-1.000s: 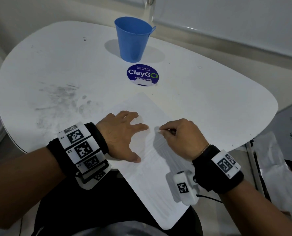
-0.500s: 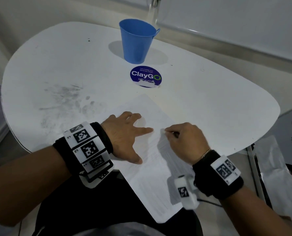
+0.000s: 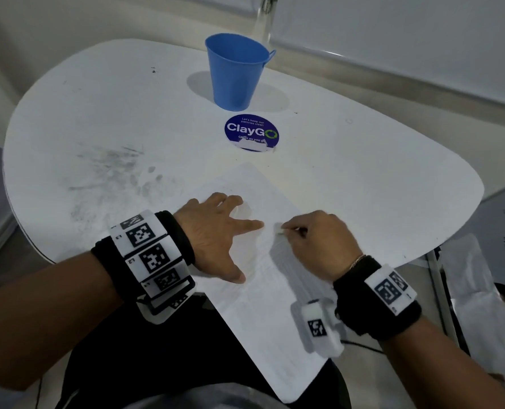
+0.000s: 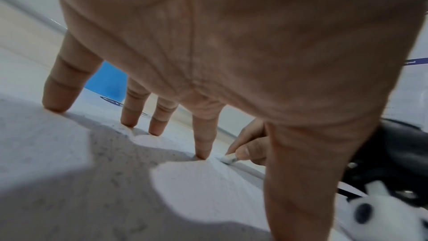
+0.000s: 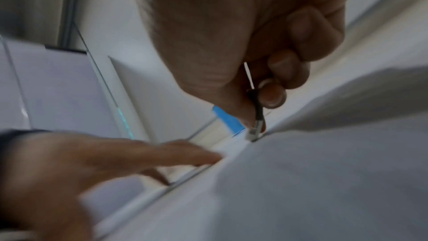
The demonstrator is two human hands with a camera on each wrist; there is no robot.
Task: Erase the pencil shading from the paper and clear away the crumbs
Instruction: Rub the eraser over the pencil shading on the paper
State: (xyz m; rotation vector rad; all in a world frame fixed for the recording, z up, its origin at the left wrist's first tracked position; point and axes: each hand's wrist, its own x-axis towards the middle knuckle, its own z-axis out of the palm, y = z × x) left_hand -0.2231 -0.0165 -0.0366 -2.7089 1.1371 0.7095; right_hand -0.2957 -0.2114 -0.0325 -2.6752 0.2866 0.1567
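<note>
A white sheet of paper lies on the round white table and overhangs its near edge. My left hand lies flat on the sheet with fingers spread, pressing it down; its fingertips touch the paper. My right hand pinches a small white eraser between thumb and forefinger, its tip on the paper just right of my left forefinger. The eraser shows in the left wrist view, and again the eraser in the blurred right wrist view. Pencil shading and crumbs are too faint to make out.
A blue bucket-shaped cup stands at the back of the table. A round dark blue ClayGo sticker lies between it and the paper. Grey smudges mark the tabletop on the left. Plastic-wrapped things lie on the floor to the right.
My right hand with the eraser has shifted slightly back and forth on the sheet beside my left forefinger. The left hand stays pressed flat. The head view has shifted a little.
</note>
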